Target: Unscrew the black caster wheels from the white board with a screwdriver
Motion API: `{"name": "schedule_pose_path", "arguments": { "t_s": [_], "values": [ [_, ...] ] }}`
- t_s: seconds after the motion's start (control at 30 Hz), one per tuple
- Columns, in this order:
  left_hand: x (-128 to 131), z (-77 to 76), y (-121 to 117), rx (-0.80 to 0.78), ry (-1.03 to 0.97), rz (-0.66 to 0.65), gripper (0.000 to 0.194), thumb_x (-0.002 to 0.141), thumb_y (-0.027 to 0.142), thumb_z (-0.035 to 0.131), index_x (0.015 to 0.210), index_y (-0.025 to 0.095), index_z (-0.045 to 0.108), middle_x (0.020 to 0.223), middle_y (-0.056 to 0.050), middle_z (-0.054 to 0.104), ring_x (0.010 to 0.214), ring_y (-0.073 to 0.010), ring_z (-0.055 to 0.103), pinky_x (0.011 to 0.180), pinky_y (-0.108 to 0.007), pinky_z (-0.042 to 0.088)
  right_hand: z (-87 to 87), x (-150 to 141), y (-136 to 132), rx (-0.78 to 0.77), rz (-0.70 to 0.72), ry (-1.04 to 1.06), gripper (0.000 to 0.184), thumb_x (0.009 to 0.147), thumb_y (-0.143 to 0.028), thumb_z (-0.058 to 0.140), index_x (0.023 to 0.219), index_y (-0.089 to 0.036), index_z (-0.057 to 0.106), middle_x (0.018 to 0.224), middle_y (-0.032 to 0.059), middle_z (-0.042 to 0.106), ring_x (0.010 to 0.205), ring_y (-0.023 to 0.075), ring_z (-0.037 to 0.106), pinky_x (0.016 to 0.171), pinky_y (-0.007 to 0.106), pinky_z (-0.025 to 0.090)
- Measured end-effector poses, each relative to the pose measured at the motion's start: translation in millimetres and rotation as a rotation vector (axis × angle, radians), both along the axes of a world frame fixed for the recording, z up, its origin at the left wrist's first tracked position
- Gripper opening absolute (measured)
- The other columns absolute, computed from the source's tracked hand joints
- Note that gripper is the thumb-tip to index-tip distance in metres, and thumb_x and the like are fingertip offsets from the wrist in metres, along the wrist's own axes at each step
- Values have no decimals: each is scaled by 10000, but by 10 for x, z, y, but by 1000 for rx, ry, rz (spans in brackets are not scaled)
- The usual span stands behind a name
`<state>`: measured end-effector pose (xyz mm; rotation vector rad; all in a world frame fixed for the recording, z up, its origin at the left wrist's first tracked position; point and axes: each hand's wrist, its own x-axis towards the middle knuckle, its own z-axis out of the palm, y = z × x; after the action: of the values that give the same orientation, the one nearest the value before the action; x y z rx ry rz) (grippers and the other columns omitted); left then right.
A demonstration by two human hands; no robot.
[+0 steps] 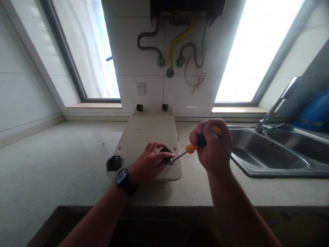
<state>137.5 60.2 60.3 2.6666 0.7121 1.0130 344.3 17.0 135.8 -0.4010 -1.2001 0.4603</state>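
left hand (147,163) partly covers one caster (167,150) — screwdriver tip (172,161) indistinct.

The left hand (147,163) has a black-banded watch (122,176) with a squarish face at its wrist.

Daylight pours in from behind, through the right window (253,48), blown out to plain white, and the left window (84,48), where pale streaks survive, leaving the tiled wall (123,44) between them grey and the water heater (187,7) almost black. The countertop (64,164) is dim and slightly grainy, the cabinet front (154,228) sinks into deep shadow, and glints run along the sink (272,172) and faucet (279,101). Wide-angle stretch makes the windows lean outward, the corners darken, and the right hand (214,144) and blue bag (316,113) look soft.
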Motion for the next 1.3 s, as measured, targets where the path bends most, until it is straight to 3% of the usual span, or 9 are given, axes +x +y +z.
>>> {"name": "schedule_pose_path", "arguments": {
  "t_s": [0.53,0.87,0.97,1.13,1.3],
  "values": [
    [-2,19,-38,6,-8,14,537,821,78,634,1284,347,663,1279,-70,557,1211,-269,457,1075,-492,402,-6,-112,-55,-51,-40,-116,81,961,-267,551,903,-253,497,834,-55,530,529,63,531,477,257,411],
    [-7,12,-38,5,-12,4,584,789,54,641,1294,345,659,1270,-71,559,1197,-264,457,1072,-472,398,20,-168,-83,-62,-170,-130,105,949,-288,561,908,-253,470,791,-61,527,515,69,526,465,258,411],
    [-4,13,-41,-2,-20,3,554,794,63,640,1275,336,674,1277,-71,556,1213,-263,449,1087,-471,380,27,-260,-114,-119,-225,-230,99,949,-273,527,996,-265,440,759,-62,523,586,96,538,543,273,447],
    [-33,40,-32,-66,-54,6,454,805,91,643,1199,306,713,1283,-59,583,1247,-267,448,1121,-496,338,56,-411,-231,-211,-322,-531,289,954,-235,430,1235,-258,369,888,-2,534,768,140,553,716,352,482],
    [-59,41,26,-180,-155,-60,455,828,77,594,1196,313,719,1305,-43,611,1280,-254,475,1152,-508,327,227,-350,-352,-314,-394,-674,295,941,-356,538,1183,-229,427,1014,67,575,829,168,585,721,377,493]
  ]
}}
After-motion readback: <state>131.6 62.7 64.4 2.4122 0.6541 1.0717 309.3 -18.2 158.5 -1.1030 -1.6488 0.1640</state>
